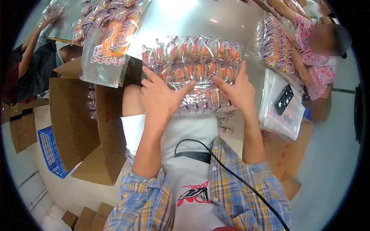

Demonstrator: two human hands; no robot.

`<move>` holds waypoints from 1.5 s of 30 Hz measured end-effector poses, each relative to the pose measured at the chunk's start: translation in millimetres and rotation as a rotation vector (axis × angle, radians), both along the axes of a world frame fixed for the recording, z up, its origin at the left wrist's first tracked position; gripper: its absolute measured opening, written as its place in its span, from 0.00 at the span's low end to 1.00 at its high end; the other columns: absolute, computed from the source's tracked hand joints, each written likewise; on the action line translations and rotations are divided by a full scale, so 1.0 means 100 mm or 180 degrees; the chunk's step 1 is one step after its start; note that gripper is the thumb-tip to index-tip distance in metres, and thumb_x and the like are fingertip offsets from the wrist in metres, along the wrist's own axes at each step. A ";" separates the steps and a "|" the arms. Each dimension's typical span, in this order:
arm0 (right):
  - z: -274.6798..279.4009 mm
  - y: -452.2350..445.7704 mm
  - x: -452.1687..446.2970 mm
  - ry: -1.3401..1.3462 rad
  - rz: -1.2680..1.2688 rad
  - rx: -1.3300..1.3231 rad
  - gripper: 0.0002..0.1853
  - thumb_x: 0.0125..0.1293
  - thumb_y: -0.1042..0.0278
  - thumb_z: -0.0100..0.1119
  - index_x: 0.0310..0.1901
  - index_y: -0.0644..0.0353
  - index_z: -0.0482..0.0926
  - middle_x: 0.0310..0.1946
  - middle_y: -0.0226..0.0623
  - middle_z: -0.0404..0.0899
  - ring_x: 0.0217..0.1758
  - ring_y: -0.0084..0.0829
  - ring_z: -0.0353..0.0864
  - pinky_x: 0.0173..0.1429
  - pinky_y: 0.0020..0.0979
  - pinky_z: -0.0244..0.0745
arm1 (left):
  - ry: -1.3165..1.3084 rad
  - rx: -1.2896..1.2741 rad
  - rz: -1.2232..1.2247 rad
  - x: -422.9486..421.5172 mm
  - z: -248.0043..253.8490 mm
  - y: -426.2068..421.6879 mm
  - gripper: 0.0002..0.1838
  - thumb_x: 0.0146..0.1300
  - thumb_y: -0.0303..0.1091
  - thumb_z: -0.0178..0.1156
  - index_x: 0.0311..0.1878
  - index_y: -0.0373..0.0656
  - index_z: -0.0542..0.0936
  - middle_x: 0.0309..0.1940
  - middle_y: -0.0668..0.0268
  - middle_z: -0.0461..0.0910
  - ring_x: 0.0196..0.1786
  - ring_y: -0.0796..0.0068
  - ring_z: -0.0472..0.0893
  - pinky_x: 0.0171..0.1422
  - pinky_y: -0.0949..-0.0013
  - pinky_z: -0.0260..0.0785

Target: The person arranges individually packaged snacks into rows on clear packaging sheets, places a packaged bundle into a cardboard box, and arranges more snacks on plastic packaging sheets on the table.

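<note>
Left hand (pixel 161 93) and right hand (pixel 239 90) mid-frame, either side of a clear snack pack (pixel 200 70), upper centre of frame; pack holds rows of small purple-and-clear wrapped items with red labels, its near edge toward the lap; left grip spread, thumb and index wide apart, thumb over the pack's lower part, index at its left edge; right grip likewise spread, thumb on the pack's lower right, index pointing up along its right edge; cannot tell how firmly either presses; shiny metal surface (pixel 225 19) at top centre; printed clear bags (pixel 104 63) upper left, more wrapped snacks (pixel 90 25) above them; clear bags (pixel 283 121) stacked at right, dark star-patterned item (pixel 285 99) on top; cardboard box (pixel 71 119) at left with flaps out, blue crate (pixel 50 152) beside it; black cable (pixel 246 181) runs down across the lap and plaid shirt (pixel 246 173); another person in a pink patterned top (pixel 322 82) upper right, beside more bagged snacks (pixel 274 42).
</note>
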State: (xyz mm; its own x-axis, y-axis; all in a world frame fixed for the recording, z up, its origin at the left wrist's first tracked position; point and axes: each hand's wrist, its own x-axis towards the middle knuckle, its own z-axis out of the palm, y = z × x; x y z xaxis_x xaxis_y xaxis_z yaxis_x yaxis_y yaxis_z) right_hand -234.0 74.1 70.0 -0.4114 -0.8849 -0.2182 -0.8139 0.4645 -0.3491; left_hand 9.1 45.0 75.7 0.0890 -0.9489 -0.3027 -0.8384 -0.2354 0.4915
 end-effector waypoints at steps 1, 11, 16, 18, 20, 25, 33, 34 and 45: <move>-0.06 0.00 -0.09 -0.0115 0.0006 -0.0150 0.76 0.53 0.10 0.61 0.82 0.76 0.49 0.62 0.65 0.78 0.64 0.59 0.83 0.65 0.49 0.77 | 0.0051 -0.0035 -0.0023 0.03 -0.01 -0.01 0.83 0.46 0.79 0.74 0.80 0.16 0.43 0.65 0.25 0.70 0.66 0.35 0.77 0.69 0.52 0.73; -0.18 0.16 -0.30 -0.1299 -0.0155 -0.0402 0.52 0.76 0.29 0.56 0.78 0.76 0.58 0.51 0.58 0.86 0.55 0.48 0.88 0.61 0.41 0.78 | 0.1260 -0.0317 0.0108 0.25 -0.23 -0.06 0.70 0.56 0.61 0.78 0.80 0.20 0.45 0.61 0.34 0.81 0.62 0.37 0.82 0.65 0.53 0.75; -0.41 0.27 -0.19 -0.1551 -0.0564 -0.1036 0.46 0.80 0.34 0.53 0.77 0.73 0.61 0.59 0.48 0.84 0.60 0.39 0.84 0.66 0.38 0.75 | 0.2003 -0.0423 0.0224 0.41 -0.58 -0.12 0.56 0.60 0.50 0.79 0.77 0.23 0.58 0.56 0.50 0.86 0.55 0.57 0.87 0.59 0.59 0.78; -0.64 0.31 -0.26 -0.2083 -0.0879 -0.1236 0.43 0.82 0.35 0.49 0.77 0.72 0.64 0.63 0.44 0.82 0.64 0.36 0.80 0.71 0.38 0.71 | 0.3115 -0.0015 0.0559 0.52 -0.86 -0.18 0.44 0.62 0.45 0.79 0.72 0.27 0.69 0.52 0.59 0.87 0.51 0.68 0.87 0.55 0.64 0.78; -0.82 0.35 -0.43 -0.2737 -0.1027 -0.1477 0.41 0.83 0.34 0.44 0.76 0.70 0.67 0.66 0.41 0.79 0.68 0.33 0.77 0.75 0.37 0.67 | 0.3269 0.0317 0.0650 0.58 -0.93 -0.15 0.25 0.63 0.37 0.77 0.59 0.35 0.80 0.48 0.66 0.87 0.48 0.77 0.84 0.51 0.70 0.77; -0.48 0.34 -0.41 -0.3759 -0.1717 -0.1643 0.45 0.82 0.27 0.33 0.74 0.66 0.71 0.68 0.44 0.77 0.70 0.34 0.76 0.78 0.38 0.65 | 0.4125 -0.0308 0.0845 0.61 -1.12 0.16 0.29 0.71 0.54 0.65 0.62 0.37 0.79 0.48 0.68 0.85 0.49 0.75 0.84 0.53 0.69 0.77; -0.27 0.77 -0.41 -0.4863 -0.1288 -0.2901 0.32 0.83 0.37 0.38 0.48 0.62 0.81 0.47 0.49 0.84 0.57 0.43 0.80 0.75 0.50 0.70 | 0.3606 -0.2505 0.0046 0.68 -0.78 0.36 0.21 0.71 0.38 0.67 0.61 0.39 0.78 0.60 0.58 0.83 0.63 0.65 0.80 0.66 0.59 0.76; -0.14 0.82 -0.42 -0.5394 -0.1188 -0.2725 0.33 0.83 0.39 0.37 0.38 0.62 0.82 0.40 0.50 0.85 0.51 0.44 0.80 0.76 0.53 0.69 | 0.3468 -0.2686 -0.0053 0.67 -0.66 0.34 0.22 0.72 0.40 0.65 0.64 0.40 0.77 0.61 0.57 0.82 0.65 0.62 0.78 0.68 0.57 0.74; 0.15 0.69 -0.22 -0.4729 -0.0121 -0.3502 0.22 0.80 0.56 0.44 0.61 0.63 0.79 0.77 0.47 0.66 0.85 0.43 0.56 0.89 0.51 0.47 | 0.6708 0.0266 0.0784 1.08 -0.87 0.50 0.45 0.63 0.62 0.64 0.74 0.37 0.71 0.63 0.50 0.82 0.65 0.57 0.82 0.70 0.50 0.77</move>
